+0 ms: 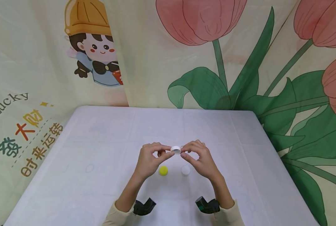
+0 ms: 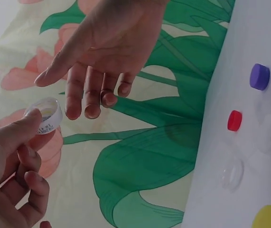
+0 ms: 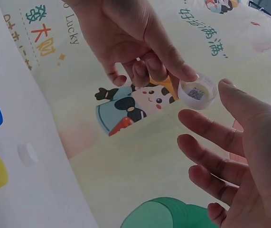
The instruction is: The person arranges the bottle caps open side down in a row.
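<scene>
Tabletop [image 1: 100,188]: white, it bore a yellow cap [image 1: 163,170].
Left grip [image 1: 151,158]: I pinched a white cap [image 1: 175,150], hollow side showing.
Right grip [image 1: 200,158]: I had it spread, near that cap.

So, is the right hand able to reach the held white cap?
Probably yes: the right hand is open beside the white cap, with nothing between them; the left hand pinches the opposite side.

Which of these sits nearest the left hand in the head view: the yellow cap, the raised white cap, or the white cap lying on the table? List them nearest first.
1. Raised white cap: pinched at the fingertips of the left hand.
2. Yellow cap: below the raised one, toward the left.
3. Lying white cap: right of the yellow cap.
</scene>
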{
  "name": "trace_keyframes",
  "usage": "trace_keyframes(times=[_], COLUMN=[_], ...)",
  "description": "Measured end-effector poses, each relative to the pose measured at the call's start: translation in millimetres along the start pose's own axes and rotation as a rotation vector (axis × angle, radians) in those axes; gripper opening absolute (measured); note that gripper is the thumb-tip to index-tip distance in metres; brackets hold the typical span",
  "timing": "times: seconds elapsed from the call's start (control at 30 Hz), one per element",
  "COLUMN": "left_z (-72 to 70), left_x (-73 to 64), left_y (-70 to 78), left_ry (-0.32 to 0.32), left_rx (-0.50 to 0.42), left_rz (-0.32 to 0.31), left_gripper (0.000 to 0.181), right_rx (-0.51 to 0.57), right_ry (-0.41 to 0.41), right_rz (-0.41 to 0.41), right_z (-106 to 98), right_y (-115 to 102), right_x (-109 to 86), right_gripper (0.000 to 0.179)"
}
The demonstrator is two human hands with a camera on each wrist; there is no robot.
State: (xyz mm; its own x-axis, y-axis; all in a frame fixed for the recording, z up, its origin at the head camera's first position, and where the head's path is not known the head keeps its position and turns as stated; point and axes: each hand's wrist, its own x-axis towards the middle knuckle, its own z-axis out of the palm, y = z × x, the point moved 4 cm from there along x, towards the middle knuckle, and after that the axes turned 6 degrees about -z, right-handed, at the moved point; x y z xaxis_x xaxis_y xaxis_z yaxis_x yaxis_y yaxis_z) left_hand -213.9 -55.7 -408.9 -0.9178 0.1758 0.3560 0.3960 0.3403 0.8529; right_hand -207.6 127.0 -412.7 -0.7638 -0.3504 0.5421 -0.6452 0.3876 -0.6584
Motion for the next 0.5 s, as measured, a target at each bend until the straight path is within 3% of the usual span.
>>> trace_keyframes(times=[0.1, 0.2, 0.37, 0.5], left_z=[-1.6, -2.6, -3.3, -3.0], left_x=[-0.1, -0.5, -1.5, -2.5], left_y=[4.7, 8.6, 13.0, 13.9], left_ry=[0.057, 0.086, 0.108, 0.123], left_rx=[0.072, 0.125, 0.199, 0.270], left_rz=[0.139, 0.232, 0.326, 0.371], left_gripper=[0.016, 0.017, 0.019, 0.021], right_rx=[0.012, 0.030, 0.078, 0.095], right_ry=[-0.018, -0.027, -0.029, -0.035], right_rz=[0.009, 0.005, 0.023, 0.051], right_z=[1, 2, 4, 1], right_y=[1, 3, 4, -14], right_x=[0.2, 0.5, 0.5, 5.0], right_gripper=[0.008, 0.009, 0.011, 0.011])
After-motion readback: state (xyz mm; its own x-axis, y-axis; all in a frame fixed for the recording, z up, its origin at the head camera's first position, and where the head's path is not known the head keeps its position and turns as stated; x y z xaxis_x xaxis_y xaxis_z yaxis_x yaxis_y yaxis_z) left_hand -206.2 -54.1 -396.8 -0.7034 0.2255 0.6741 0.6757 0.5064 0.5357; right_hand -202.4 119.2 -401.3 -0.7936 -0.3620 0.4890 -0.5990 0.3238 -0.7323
